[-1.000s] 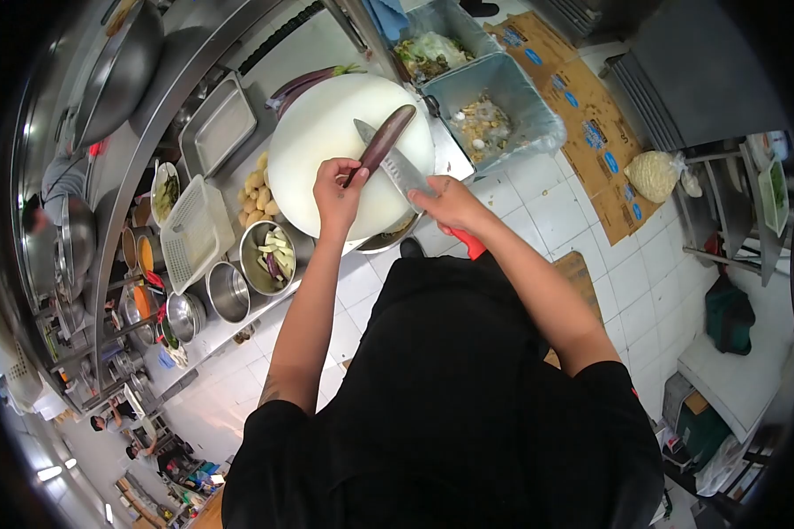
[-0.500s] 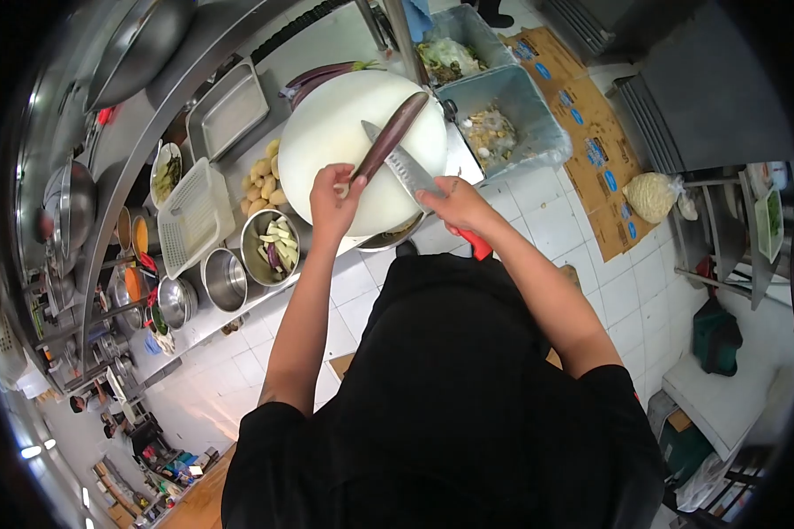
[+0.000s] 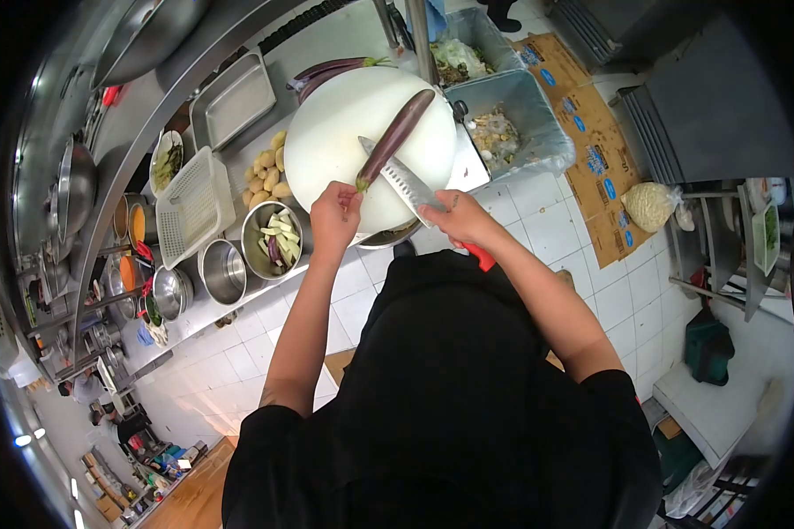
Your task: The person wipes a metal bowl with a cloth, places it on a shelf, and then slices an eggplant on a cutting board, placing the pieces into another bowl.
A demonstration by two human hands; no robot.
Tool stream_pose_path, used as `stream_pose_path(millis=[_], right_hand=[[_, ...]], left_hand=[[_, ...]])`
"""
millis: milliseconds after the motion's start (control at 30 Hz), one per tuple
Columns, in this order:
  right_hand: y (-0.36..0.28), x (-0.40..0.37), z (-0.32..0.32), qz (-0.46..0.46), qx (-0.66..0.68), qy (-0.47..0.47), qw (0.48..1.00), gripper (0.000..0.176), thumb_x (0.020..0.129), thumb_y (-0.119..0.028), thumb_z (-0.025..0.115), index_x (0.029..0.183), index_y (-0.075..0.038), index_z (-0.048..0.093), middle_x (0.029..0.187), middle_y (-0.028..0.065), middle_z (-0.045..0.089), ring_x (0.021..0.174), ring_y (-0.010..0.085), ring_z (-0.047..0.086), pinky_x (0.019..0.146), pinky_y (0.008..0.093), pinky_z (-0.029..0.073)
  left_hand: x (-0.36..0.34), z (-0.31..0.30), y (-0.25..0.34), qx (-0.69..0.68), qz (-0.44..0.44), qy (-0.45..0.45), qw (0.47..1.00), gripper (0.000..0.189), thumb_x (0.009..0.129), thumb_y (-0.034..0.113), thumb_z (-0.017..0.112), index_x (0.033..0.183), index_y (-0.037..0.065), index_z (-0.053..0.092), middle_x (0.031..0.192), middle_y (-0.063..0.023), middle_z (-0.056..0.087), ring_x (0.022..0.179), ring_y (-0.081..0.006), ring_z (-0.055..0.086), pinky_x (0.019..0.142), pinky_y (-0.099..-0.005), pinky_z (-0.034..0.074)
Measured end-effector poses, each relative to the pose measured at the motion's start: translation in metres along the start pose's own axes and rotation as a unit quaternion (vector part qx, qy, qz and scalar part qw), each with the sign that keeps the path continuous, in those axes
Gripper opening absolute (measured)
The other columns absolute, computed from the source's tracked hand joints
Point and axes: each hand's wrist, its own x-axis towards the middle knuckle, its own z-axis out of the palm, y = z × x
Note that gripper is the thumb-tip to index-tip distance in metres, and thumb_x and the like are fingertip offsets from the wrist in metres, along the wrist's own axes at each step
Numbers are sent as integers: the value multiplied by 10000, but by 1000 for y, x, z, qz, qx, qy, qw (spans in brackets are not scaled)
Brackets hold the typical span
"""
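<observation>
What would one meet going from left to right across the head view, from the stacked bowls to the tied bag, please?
Stacked metal bowls, smaller steel pot, steel pot of cut eggplant, left hand, right hand, tied bag of pale pieces.

My left hand (image 3: 335, 219) now sits closer to the near edge of the round cutting board (image 3: 326, 123), baring the eggplant's (image 3: 397, 137) stem end.
</observation>
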Motion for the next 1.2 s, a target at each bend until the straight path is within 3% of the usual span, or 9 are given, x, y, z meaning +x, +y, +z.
stream_pose_path(millis=[400, 500, 633, 700, 733, 867, 933, 1100, 1200], right_hand=[[-5, -29, -2, -2, -72, -63, 995, 388, 1037, -346, 660, 1093, 38, 655, 580, 67, 559, 399, 168, 526, 410, 359, 424], [-2, -58, -37, 10, -87, -83, 993, 392, 1030, -351, 669, 1097, 36, 658, 608, 69, 568, 398, 160, 517, 411, 352, 424], [8, -103, -90, 54, -57, -60, 995, 351, 1048, -337, 667, 1060, 14, 653, 633, 20, 540, 417, 101, 494, 406, 288, 398], [15, -106, -93, 70, -7, -19, 997, 339, 1048, -329, 671, 1069, 9, 656, 652, 12, 541, 426, 89, 485, 410, 274, 394], [25, -97, -86, 63, 50, 37, 996, 330, 1050, -323, 672, 1104, 2, 662, 663, 6, 536, 432, 82, 476, 410, 266, 390], [42, -52, -54, 23, 145, 128, 981, 346, 1044, -333, 676, 1145, -4, 653, 679, 2, 532, 438, 94, 475, 404, 276, 393], [55, -32, -39, 3, 152, 144, 978, 362, 1039, -341, 679, 1153, 1, 646, 672, 12, 543, 438, 108, 499, 401, 293, 401], [66, -27, -22, 8, 92, 133, 987, 388, 1041, -350, 662, 1007, 29, 589, 666, 72, 570, 439, 169, 561, 422, 343, 457], [64, -39, -23, 5, 87, 136, 987, 399, 1041, -354, 658, 956, 28, 585, 651, 103, 599, 441, 180, 578, 440, 361, 470]], left_hand=[[0, 4, -6, 13, -52, 19, 998, 123, 893, 68, 790, 953, -4, 712, 828, -123, 770, 757, -202, 747, 727, -335, 580], [0, -9, -13, -10, -12, 27, 1000, 108, 876, 64, 778, 931, 3, 707, 814, -144, 750, 736, -264, 743, 697, -377, 577], [0, -36, -15, 127, 31, -25, 991, 270, 839, 1, 719, 1104, 25, 668, 1123, -196, 692, 1041, -360, 681, 893, -451, 548], [2, -25, 24, 138, 188, 77, 969, 420, 811, -24, 694, 1223, 40, 642, 1283, -224, 613, 1191, -425, 588, 1014, -507, 482], [5, -7, 34, 117, 225, 61, 965, 498, 814, -12, 689, 1304, 46, 621, 1345, -232, 573, 1246, -448, 544, 1059, -534, 442], [41, 49, 73, 68, 270, 65, 958, 490, 834, 62, 739, 1310, 48, 626, 1349, -201, 578, 1246, -431, 546, 1061, -529, 438], [62, 65, 54, 115, 208, 71, 969, 446, 850, 58, 747, 1280, 37, 632, 1293, -190, 611, 1203, -425, 570, 1032, -512, 458], [69, 36, 31, 19, 215, -16, 976, 370, 882, 34, 747, 1234, 5, 637, 1147, -205, 671, 1041, -409, 652, 936, -456, 528], [52, 26, 31, -22, 138, -72, 988, 341, 893, 43, 785, 1208, 7, 656, 1115, -194, 716, 980, -341, 724, 871, -400, 569]])
